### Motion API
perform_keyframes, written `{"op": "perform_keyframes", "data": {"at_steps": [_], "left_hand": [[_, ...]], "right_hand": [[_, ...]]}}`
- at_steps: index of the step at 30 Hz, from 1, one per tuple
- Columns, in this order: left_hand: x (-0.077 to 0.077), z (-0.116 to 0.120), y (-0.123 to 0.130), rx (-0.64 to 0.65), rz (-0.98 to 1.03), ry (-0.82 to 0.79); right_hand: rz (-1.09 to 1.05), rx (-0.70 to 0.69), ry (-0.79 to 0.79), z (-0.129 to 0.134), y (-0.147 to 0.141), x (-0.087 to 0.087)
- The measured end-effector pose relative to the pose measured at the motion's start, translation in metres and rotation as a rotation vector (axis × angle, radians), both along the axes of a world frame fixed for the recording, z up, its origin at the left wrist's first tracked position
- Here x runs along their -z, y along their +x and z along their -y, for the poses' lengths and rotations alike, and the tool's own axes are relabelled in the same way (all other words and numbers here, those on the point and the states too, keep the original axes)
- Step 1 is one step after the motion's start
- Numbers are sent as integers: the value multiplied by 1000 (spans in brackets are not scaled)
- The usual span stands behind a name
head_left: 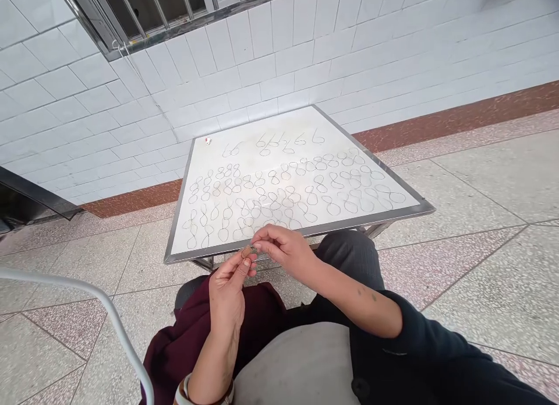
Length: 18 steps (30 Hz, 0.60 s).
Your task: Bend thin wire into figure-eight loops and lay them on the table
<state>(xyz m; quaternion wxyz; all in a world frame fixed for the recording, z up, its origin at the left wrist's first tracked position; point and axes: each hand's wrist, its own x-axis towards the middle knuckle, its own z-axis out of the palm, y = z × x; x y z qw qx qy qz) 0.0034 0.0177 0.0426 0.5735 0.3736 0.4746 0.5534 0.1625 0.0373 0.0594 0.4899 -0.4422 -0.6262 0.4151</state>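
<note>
Just off the near edge of a white table [244, 160] with a grey rim, my two hands meet. My left hand [231, 285] pinches a small brownish object [247, 252] between thumb and fingers. My right hand [282, 247] reaches in from the right, its thumb and index finger closed at the right side of that object; whatever they grip is too small to make out. Many thin dark figure-eight wire-like loops [312, 199] lie in rows on the table, with several 6-like shapes [318, 138] farther back.
A small white and red item [208, 141] sits at the table's back left corner. Behind stand a white tiled wall [271, 61] and a barred window [161, 9]. A curved grey metal bar [111, 312] is at the lower left. My knees are under the table's near edge.
</note>
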Motion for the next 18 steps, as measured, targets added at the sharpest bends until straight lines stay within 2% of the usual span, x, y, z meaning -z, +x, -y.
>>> {"op": "perform_keyframes", "data": {"at_steps": [10, 18], "left_hand": [[3, -1, 1, -42, 103, -17], [4, -1, 2, -72, 145, 4]], "right_hand": [[-65, -37, -89, -1, 1, 4], [-201, -103, -186, -1, -2, 5]]}}
